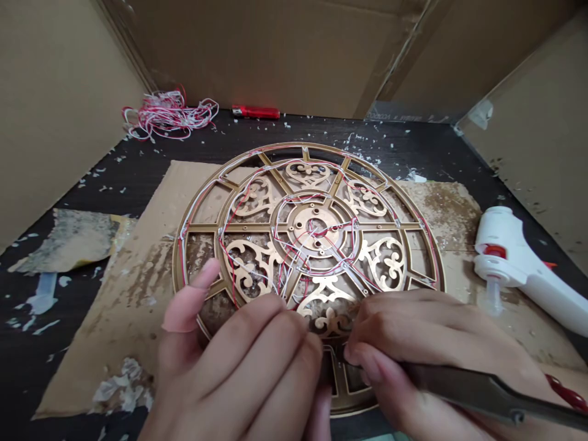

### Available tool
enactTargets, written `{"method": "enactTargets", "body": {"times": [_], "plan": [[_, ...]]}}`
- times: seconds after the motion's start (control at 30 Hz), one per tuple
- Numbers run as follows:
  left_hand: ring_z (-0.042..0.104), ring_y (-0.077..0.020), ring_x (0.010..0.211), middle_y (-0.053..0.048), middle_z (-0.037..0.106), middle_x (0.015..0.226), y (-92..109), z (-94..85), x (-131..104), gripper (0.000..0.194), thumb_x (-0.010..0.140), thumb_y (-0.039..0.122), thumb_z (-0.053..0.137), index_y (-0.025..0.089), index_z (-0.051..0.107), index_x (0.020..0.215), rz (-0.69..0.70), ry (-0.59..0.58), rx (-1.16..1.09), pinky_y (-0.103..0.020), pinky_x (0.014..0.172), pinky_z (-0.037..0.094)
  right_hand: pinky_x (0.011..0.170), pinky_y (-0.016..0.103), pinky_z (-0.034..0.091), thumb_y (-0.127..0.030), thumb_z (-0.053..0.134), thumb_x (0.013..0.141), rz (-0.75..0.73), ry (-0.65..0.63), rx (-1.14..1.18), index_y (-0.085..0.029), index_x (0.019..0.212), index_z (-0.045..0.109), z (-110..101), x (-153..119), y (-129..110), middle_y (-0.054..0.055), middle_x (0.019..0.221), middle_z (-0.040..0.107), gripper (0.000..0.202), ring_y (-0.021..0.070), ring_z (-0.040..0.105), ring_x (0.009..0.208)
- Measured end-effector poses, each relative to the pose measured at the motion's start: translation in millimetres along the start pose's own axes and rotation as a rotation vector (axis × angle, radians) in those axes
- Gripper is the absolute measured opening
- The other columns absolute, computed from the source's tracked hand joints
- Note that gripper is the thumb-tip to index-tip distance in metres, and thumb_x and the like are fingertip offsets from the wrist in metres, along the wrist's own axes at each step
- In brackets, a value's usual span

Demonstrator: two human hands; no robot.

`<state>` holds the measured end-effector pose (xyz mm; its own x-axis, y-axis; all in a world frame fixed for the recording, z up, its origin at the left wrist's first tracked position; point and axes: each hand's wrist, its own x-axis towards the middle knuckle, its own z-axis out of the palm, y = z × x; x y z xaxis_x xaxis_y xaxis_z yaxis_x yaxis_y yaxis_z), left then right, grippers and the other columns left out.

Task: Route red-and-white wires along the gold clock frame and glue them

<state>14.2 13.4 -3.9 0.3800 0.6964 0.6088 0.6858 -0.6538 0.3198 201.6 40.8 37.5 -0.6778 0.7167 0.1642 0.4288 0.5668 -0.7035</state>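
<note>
Gold wheel frame [327, 222] lies on a cardboard sheet [138, 245], round so no real long axis, mostly beyond the fingers, both hands about equally close at its near side. Right hand [422, 331] pinches a slanted dark tool [459, 386]; left hand's [248, 361] fingers are bunched, can't tell on what. Print on the back cardboard wall [399, 116] is unreadable, tbh.

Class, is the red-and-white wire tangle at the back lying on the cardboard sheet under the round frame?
No, the tangle lies on the dark tabletop, apart from the cardboard sheet.
</note>
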Motion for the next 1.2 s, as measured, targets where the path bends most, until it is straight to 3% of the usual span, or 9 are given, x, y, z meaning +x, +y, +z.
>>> {"method": "enactTargets", "body": {"times": [0.3,0.5,0.7,0.9,1.03,1.2], "plan": [[0.058,-0.0134,0.095,0.004,0.066,0.086,-1,-2.2,0,0.011,0.075,0.017,0.060,0.021,0.064,0.084,-0.020,-0.003,0.021,-0.051,0.114,0.023,0.048,0.014,0.042,-0.017,0.040,0.094,0.079,0.049,-0.114,-0.017,0.066,0.048,-4,-3,-4,-0.003,0.056,0.051,0.029,0.0049,0.048,0.049],[0.053,-0.0120,0.089,0.003,0.057,0.078,8,-0.2,-2,0.014,0.079,0.013,0.053,0.022,0.062,0.073,-0.072,0.034,0.027,-0.048,0.109,0.033,0.049,0.015,0.041,-0.016,0.038,0.095,0.047,0.010,-0.102,-0.016,0.066,0.050,0,-2,-4,-0.003,0.057,0.052,0.031,0.0049,0.047,0.050],[0.051,-0.0118,0.086,0.003,0.054,0.075,12,5.6,-5,0.017,0.079,0.010,0.050,0.022,0.060,0.072,-0.084,0.077,-0.005,-0.048,0.108,0.034,0.043,0.021,0.033,-0.016,0.036,0.096,-0.076,0.175,-0.194,-0.015,0.062,0.052,13,-4,-1,-0.004,0.050,0.046,0.038,0.0061,0.038,0.044],[0.051,-0.0110,0.089,0.003,0.053,0.076,7,3.5,-3,0.016,0.077,0.007,0.054,0.021,0.061,0.071,-0.035,-0.003,-0.048,-0.044,0.109,0.033,0.046,0.016,0.040,-0.017,0.036,0.095,0.097,0.018,-0.042,-0.016,0.066,0.052,-1,1,0,-0.002,0.055,0.051,0.033,0.0060,0.046,0.048],[0.052,-0.0126,0.091,0.004,0.056,0.075,1,3.3,-6,0.012,0.077,0.014,0.054,0.025,0.061,0.076,-0.008,-0.029,-0.015,-0.047,0.112,0.030,0.039,0.014,0.036,-0.026,0.034,0.098,0.160,0.056,0.136,-0.014,0.066,0.057,-1,-2,1,-0.003,0.049,0.047,0.041,0.0052,0.044,0.042],[0.054,-0.0128,0.090,0.005,0.057,0.074,2,1.7,-6,0.011,0.075,0.017,0.055,0.027,0.060,0.075,0.015,-0.053,0.020,-0.047,0.112,0.031,0.041,0.011,0.038,-0.025,0.040,0.097,0.275,0.172,0.331,-0.015,0.068,0.057,1,-4,-1,-0.004,0.053,0.048,0.034,0.0039,0.046,0.045]]}}
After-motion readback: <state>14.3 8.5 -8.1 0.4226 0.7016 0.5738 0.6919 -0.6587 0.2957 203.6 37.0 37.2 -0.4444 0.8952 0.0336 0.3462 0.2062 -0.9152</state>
